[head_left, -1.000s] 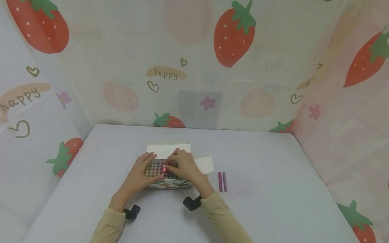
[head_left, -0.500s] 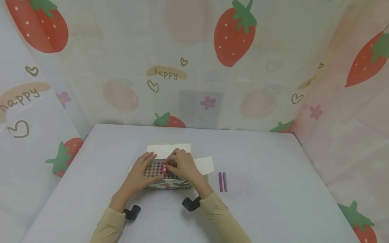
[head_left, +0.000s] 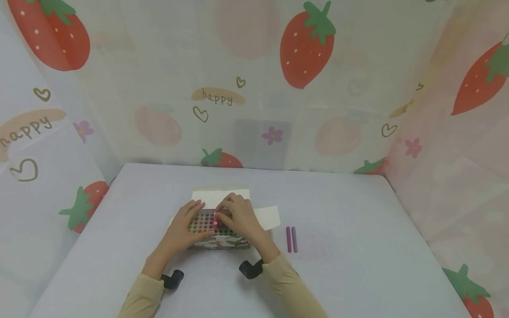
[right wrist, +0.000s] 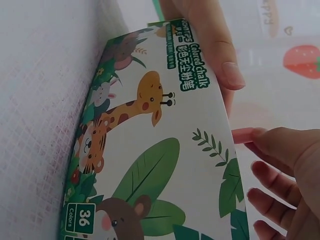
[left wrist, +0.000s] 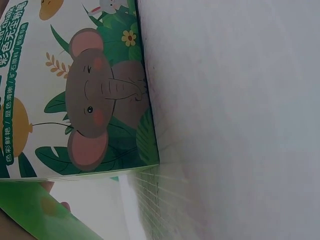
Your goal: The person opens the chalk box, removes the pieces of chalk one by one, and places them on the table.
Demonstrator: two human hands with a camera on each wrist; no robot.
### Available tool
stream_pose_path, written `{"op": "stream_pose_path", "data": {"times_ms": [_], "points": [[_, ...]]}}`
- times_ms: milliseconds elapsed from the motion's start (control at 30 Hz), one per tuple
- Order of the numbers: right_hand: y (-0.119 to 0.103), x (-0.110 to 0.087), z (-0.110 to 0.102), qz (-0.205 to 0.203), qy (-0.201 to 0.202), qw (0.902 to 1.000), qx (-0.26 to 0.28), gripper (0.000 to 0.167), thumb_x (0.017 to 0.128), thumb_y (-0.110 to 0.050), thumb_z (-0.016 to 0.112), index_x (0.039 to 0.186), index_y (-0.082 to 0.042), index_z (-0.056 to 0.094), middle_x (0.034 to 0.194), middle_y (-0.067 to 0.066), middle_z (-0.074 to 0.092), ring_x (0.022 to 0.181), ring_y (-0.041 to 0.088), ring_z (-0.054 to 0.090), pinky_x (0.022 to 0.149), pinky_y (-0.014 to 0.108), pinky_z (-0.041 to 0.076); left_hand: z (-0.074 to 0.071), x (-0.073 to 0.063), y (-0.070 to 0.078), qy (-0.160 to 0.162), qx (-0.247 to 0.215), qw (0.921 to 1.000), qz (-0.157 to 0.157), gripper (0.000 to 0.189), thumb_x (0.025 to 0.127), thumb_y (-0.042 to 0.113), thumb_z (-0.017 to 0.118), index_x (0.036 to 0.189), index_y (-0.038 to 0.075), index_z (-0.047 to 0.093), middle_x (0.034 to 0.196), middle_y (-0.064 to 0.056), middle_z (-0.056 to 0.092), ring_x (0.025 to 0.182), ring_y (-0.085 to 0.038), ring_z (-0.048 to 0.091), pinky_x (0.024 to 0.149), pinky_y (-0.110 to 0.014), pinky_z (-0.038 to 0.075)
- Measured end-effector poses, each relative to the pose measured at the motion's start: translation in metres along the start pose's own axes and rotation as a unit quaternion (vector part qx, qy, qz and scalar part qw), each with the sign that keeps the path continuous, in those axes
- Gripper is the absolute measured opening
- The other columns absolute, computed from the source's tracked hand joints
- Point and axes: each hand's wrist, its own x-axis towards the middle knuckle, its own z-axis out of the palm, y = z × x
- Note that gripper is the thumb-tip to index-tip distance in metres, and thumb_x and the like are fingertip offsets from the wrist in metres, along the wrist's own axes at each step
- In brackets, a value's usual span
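Note:
A box of coloured chalk stands with its top open in the head view, printed with animals on its side. Rows of round chalk ends fill it. My right hand is over the right half, pinching a pink chalk stick between thumb and fingertips. That stick stands up out of the rows; its lower end is hidden behind the box wall in the right wrist view. My left hand spreads across the box's left end, fingers fairly straight, with its thumb at the near top edge.
A magenta chalk stick and a mauve chalk stick lie side by side on the white table, right of the box. White cardboard flaps fold out at the back and right. Strawberry-printed cloth hangs behind.
My right fingertips and the pink chalk have shifted slightly upward in the head view, and a little more of the stick shows. The left hand and box have stayed put.

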Motion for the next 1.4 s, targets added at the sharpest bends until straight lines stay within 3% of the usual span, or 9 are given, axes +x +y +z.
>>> {"op": "stream_pose_path", "data": {"times_ms": [367, 667, 1100, 1400], "points": [[-0.002, 0.001, -0.01, -0.017, 0.065, 0.9968, 0.043, 0.014, 0.09, -0.031, 0.061, 0.094, -0.019, 0.067, 0.097, -0.002, 0.058, 0.089, 0.014, 0.055, 0.076, 0.032, 0.043, 0.001, 0.0, -0.002, 0.001, 0.001, 1.0, 0.001, 0.091, 0.069, 0.06, 0.071, 0.141, 0.017, 0.036, 0.149, -0.009, 0.028, 0.137, -0.033, 0.024, 0.105, -0.06, 0.027], [-0.001, -0.002, -0.028, -0.025, 0.13, 0.9834, 0.124, 0.011, 0.087, -0.023, 0.066, 0.092, -0.013, 0.067, 0.093, 0.001, 0.06, 0.085, 0.02, 0.057, 0.075, 0.029, 0.048, 0.002, -0.001, -0.001, 0.005, -0.003, 1.0, 0.001, 0.092, 0.068, 0.059, 0.072, 0.141, 0.016, 0.036, 0.149, -0.01, 0.028, 0.136, -0.034, 0.025, 0.104, -0.061, 0.027], [0.02, -0.013, -0.045, -0.001, 0.182, 0.9681, 0.173, 0.01, 0.086, -0.019, 0.067, 0.091, -0.011, 0.066, 0.094, 0.003, 0.061, 0.087, 0.023, 0.057, 0.075, 0.034, 0.049, 0.0, -0.002, 0.0, 0.0, -0.013, 0.9999, 0.002, 0.093, 0.069, 0.058, 0.072, 0.142, 0.015, 0.035, 0.15, -0.009, 0.026, 0.137, -0.034, 0.023, 0.106, -0.06, 0.026], [0.042, -0.024, -0.058, 0.003, 0.218, 0.96, 0.176, 0.013, 0.085, -0.02, 0.067, 0.091, -0.009, 0.065, 0.091, 0.004, 0.06, 0.085, 0.02, 0.055, 0.072, 0.032, 0.049, -0.002, -0.002, 0.003, -0.007, -0.016, 0.9999, -0.001, 0.093, 0.069, 0.057, 0.072, 0.143, 0.014, 0.034, 0.15, -0.01, 0.025, 0.138, -0.033, 0.021, 0.107, -0.058, 0.024]]}}
